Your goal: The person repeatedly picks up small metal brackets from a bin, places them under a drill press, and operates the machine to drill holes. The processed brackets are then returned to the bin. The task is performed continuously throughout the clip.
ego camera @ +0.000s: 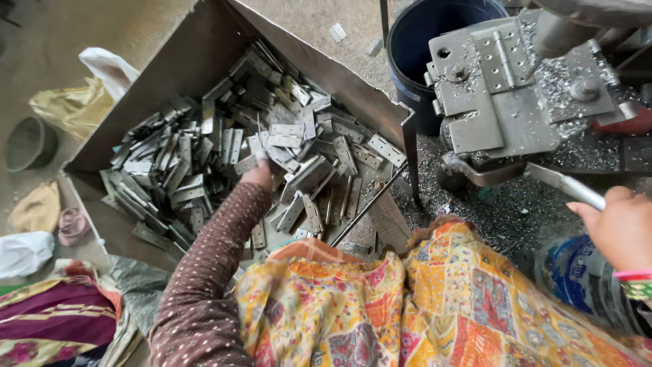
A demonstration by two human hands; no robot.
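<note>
My left hand reaches down into a big sheet-metal bin heaped with several grey metal hinges; its fingers are buried among the hinges, so whether they hold one is hidden. My right hand is at the right edge, closed around a shiny metal lever handle of a press machine. A hinge lies flat on the machine's jig plate, which is strewn with metal shavings.
A dark blue plastic drum stands behind the machine. Metal chips cover the ground under the press. Cloth bags, a dark bowl and rags lie on the dirt floor at left. Patterned yellow cloth covers my lap.
</note>
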